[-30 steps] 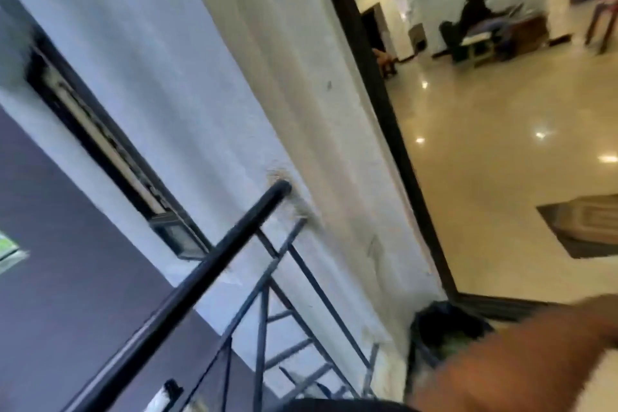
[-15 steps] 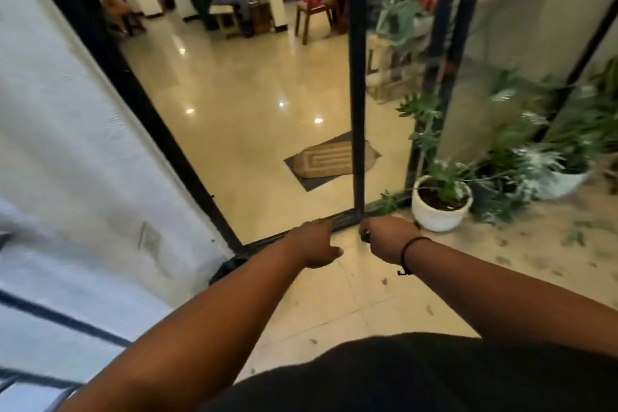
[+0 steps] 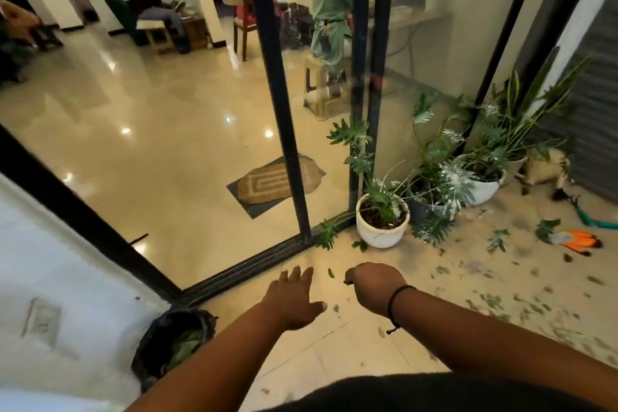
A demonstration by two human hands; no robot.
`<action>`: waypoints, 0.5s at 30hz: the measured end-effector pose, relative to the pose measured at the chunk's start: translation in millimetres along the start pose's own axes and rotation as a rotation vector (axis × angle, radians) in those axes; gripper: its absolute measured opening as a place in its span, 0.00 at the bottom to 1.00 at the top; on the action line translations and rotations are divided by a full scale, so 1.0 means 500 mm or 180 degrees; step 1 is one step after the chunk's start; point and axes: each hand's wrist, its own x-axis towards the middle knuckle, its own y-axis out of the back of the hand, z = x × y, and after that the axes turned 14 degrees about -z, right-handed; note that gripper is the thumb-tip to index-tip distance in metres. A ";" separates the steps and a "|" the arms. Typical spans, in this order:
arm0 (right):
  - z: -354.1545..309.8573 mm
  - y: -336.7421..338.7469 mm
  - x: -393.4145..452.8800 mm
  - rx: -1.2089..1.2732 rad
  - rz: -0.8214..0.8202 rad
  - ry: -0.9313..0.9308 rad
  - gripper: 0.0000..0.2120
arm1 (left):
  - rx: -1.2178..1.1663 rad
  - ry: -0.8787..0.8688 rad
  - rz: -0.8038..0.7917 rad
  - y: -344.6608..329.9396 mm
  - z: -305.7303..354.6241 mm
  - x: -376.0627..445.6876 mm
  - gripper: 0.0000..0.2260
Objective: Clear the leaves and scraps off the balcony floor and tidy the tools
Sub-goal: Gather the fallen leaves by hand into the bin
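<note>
Black bag (image 3: 174,341) holds some leaves, yet scraps (image 3: 535,304) litter the floor (orange gloves (image 3: 578,241) too); left hand (image 3: 294,298) spread, right hand (image 3: 374,288) curled, contents unclear.

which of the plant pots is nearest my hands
The white pot by the foot of the black door frame, just beyond the right hand. The other white pot sits farther right among the taller plants.

Left hand (image 3: 294,298) flat; right hand (image 3: 374,284) fingers curled.
</note>
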 end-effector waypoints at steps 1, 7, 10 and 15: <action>0.026 0.003 0.004 -0.0009 -0.0029 0.0002 0.18 | 0.0030 0.0015 -0.0051 0.003 0.009 0.016 0.38; 0.162 0.025 0.036 -0.0055 -0.0187 -0.0053 0.19 | -0.0100 0.0021 -0.0180 0.039 0.046 0.078 0.37; 0.203 0.034 0.057 0.0103 -0.0205 -0.0146 0.18 | -0.0178 -0.0043 -0.0229 0.066 0.048 0.101 0.37; 0.229 0.069 0.107 0.0388 -0.0061 -0.0344 0.15 | -0.0007 -0.0133 -0.0233 0.117 0.027 0.174 0.37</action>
